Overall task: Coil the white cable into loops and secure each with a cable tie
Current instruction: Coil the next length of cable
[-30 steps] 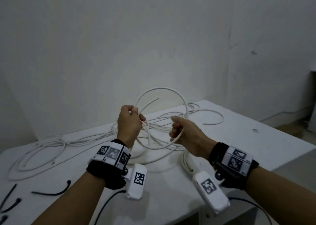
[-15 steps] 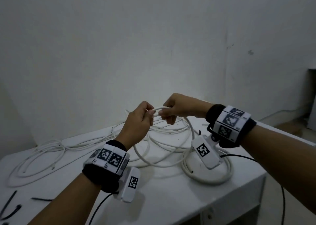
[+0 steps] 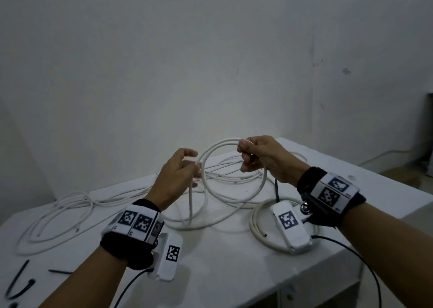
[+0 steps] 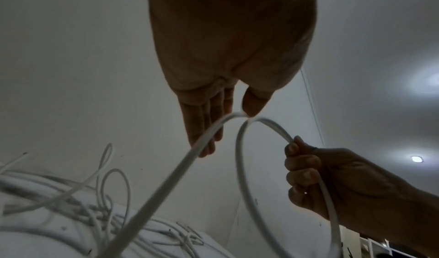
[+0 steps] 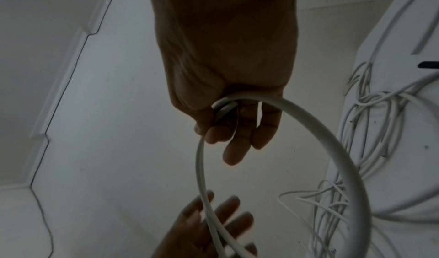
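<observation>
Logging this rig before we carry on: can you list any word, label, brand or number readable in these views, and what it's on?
No readable words, brands or numbers in any view.
Left wrist band: black-and-white square marker codes only; tiny marks beneath them are too small to read.
Right wrist band: the same, marker codes, small marks illegible.
Both wrist camera housings: one marker code each, no text.
White cable: no print visible.
</observation>
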Demonstrator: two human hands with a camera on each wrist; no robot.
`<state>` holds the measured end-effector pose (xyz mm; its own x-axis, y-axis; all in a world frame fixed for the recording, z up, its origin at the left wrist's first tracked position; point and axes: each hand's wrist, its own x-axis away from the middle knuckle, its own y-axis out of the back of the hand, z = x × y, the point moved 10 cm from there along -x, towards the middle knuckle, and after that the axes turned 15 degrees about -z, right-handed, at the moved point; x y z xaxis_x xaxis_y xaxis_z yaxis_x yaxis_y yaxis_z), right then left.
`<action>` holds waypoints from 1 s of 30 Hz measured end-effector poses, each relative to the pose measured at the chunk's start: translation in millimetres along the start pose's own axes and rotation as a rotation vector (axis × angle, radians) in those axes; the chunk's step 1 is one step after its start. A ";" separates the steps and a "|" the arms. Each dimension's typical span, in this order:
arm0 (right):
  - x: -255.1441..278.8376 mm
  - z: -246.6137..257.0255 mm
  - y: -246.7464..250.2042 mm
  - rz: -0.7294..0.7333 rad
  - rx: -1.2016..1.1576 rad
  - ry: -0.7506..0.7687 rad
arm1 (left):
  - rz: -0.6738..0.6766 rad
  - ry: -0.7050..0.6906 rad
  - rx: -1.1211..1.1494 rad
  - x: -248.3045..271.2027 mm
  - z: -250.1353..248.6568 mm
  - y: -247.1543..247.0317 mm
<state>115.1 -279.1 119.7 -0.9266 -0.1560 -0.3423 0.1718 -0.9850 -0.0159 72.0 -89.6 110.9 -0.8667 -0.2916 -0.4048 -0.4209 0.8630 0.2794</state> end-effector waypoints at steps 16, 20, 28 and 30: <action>20.3 -48.4 12.1 -0.433 0.071 -0.274 | -0.110 0.202 0.430 -9.2 -30.3 2.3; 74.5 -117.6 -53.3 -0.076 -0.103 -0.794 | -0.105 0.236 0.520 -6.3 -36.8 16.6; 83.7 -137.2 -166.9 0.031 -0.591 -1.075 | -0.091 0.233 0.515 17.8 -44.4 48.8; 88.1 -133.5 -180.8 0.070 -0.543 -1.107 | -0.115 0.231 0.546 18.6 -46.3 64.2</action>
<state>47.1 -104.9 -33.0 -0.6487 -0.4454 0.6172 0.1042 -0.8552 -0.5077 16.4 -58.7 161.6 -0.8855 -0.4246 -0.1888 -0.3699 0.8900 -0.2666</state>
